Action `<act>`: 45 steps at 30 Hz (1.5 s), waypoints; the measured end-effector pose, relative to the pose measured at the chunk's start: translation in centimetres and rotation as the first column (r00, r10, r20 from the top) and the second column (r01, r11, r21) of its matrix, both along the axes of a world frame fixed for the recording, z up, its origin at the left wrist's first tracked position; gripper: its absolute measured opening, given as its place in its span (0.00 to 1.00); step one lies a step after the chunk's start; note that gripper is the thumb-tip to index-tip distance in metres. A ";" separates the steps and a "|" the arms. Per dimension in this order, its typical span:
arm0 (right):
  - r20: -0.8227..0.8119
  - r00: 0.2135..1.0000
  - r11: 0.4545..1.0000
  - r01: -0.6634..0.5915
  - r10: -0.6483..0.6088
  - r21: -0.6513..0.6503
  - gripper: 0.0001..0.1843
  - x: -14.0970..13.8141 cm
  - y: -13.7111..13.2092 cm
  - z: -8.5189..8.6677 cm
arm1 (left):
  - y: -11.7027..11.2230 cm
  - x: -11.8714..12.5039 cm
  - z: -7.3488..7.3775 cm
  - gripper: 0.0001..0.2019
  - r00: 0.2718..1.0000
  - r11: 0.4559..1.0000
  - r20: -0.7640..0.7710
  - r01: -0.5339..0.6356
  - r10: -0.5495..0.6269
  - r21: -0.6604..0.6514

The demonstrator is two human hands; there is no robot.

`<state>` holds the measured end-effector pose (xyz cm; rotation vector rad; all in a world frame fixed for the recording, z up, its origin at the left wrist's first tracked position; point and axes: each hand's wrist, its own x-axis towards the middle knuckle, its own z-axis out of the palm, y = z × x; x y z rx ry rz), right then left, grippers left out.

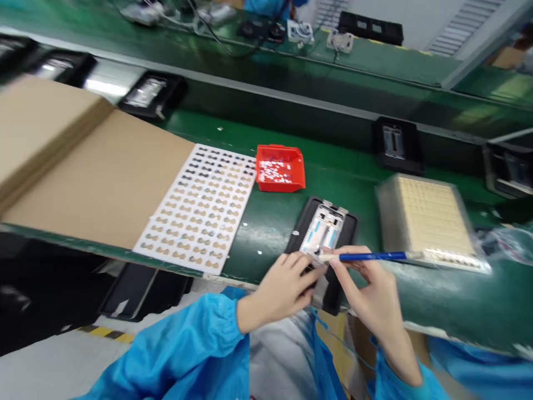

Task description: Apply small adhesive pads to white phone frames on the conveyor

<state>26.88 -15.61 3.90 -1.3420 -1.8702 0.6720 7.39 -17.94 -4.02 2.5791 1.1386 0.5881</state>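
Note:
A phone frame [321, 229] with pale inner parts and light blue strips sits in a black tray [302, 218] near the bench's front edge. My left hand [287, 283] lies over the lower left of the tray, fingers apart, fingertips touching the frame's lower end. Between the thumb and fingers of my right hand [368, 286] is a blue pen-like stick [372, 256] with pale ends. It lies nearly level, its left end over the frame's lower part. My fingers partly hide that spot.
Left of the tray lies a white sheet [200, 208] of small dark and tan stickers, partly on cardboard [104, 183]. A red bin [302, 166] holds small white pieces. A wrapped stack [433, 216] stands right. Behind, trays like the black one [397, 147] line the conveyor.

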 end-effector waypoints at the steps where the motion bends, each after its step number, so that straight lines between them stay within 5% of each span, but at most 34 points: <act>1: 0.030 0.998 0.998 -0.054 0.053 0.037 0.03 -0.7 0.6 0.6 | 0.1 0.2 -0.1 0.23 1.000 1.000 -0.005 0.005 -0.005 0.010; 7: 0.145 0.919 0.921 -0.379 0.365 0.083 0.07 -7.6 8.9 2.8 | 0.8 1.2 -1.0 0.23 0.998 0.997 -0.067 0.011 -0.006 0.080; 13: 0.491 0.834 0.925 -0.356 0.251 0.132 0.07 -15.8 19.9 -0.5 | -1.0 1.9 -1.7 0.25 0.995 0.981 -0.022 -0.092 0.097 0.169; 17: 0.603 0.755 0.907 -0.404 0.257 0.119 0.09 -18.8 22.5 -3.0 | -2.1 2.3 -2.2 0.25 0.982 0.956 0.064 -0.186 0.176 0.227; 20: 0.612 0.751 0.915 -0.388 0.246 0.109 0.10 -19.5 22.3 -3.3 | -2.1 2.3 -2.2 0.23 0.978 0.946 0.125 -0.195 0.168 0.260; 23: 0.517 0.834 0.937 -0.311 0.190 0.158 0.07 -18.0 21.0 -1.8 | -1.6 2.0 -1.8 0.23 0.980 0.950 0.122 -0.184 0.158 0.254; 25: 0.269 0.944 0.959 -0.239 0.193 0.152 0.05 -15.6 19.4 -0.2 | -1.3 1.8 -1.4 0.20 0.981 0.957 0.121 -0.176 0.151 0.233; 28: -0.193 0.959 0.972 -0.223 0.206 -0.069 0.11 -10.5 15.8 1.6 | -1.0 1.7 -1.1 0.14 0.979 0.974 0.158 -0.154 0.127 0.168; 31: -0.361 0.927 0.927 -0.221 0.102 -0.303 0.19 -4.9 12.0 1.7 | -0.6 1.7 -0.8 0.11 0.982 0.990 0.149 -0.130 0.119 0.064; 33: -0.282 0.959 0.947 -0.105 0.016 -0.305 0.21 -1.5 10.0 0.8 | 0.1 2.0 -0.5 0.11 0.980 0.989 0.137 -0.146 0.141 0.028; 37: 0.115 0.986 0.992 0.121 -0.118 -0.020 0.20 3.6 7.9 -1.8 | 3.1 3.6 0.0 0.14 0.983 0.986 0.115 -0.153 0.145 0.065; 45: 0.294 0.949 0.992 0.093 -0.114 0.083 0.14 4.7 8.6 -4.1 | 6.6 6.2 -1.0 0.25 0.983 0.982 -0.077 -0.159 0.167 0.106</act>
